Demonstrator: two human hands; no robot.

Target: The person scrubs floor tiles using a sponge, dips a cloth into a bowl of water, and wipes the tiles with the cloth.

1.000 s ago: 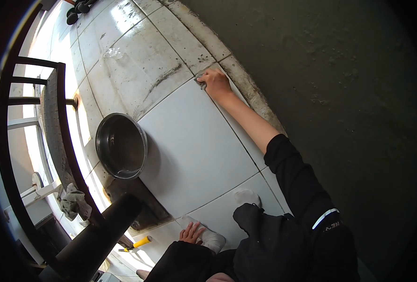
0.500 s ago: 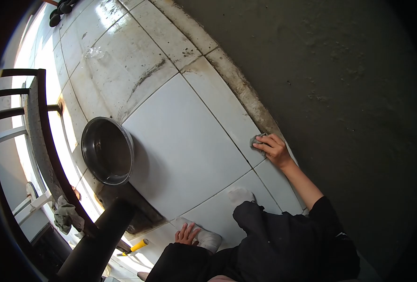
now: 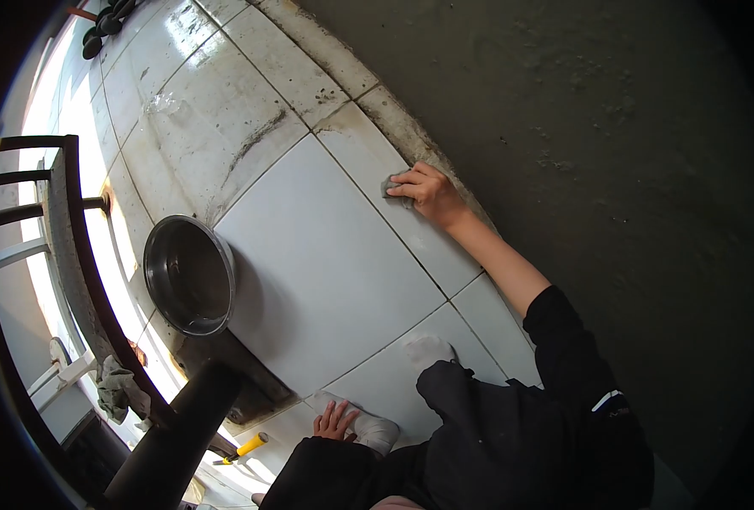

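Note:
My right hand (image 3: 430, 195) is closed around a wadded grey cloth (image 3: 391, 189), pressed on the narrow white tile (image 3: 377, 170) along the floor's edge. Part of the cloth is hidden under the fingers. Down by my body, my left hand (image 3: 334, 422) lies with fingers apart on my white-socked foot (image 3: 375, 432), holding nothing. A metal basin (image 3: 231, 280) with murky water in it stands on the tiles to the left.
Left of me are a dark metal frame (image 3: 75, 221) with a crumpled rag (image 3: 120, 389) hung on it and a thick black post (image 3: 177, 433). A yellow-handled tool (image 3: 251, 444) lies near the post. Dark grey ground (image 3: 598, 212) borders the tiles on the right.
My right hand has slid the cloth up and to the left along the edge tile, stretching the arm further out. The left hand stays on the foot.

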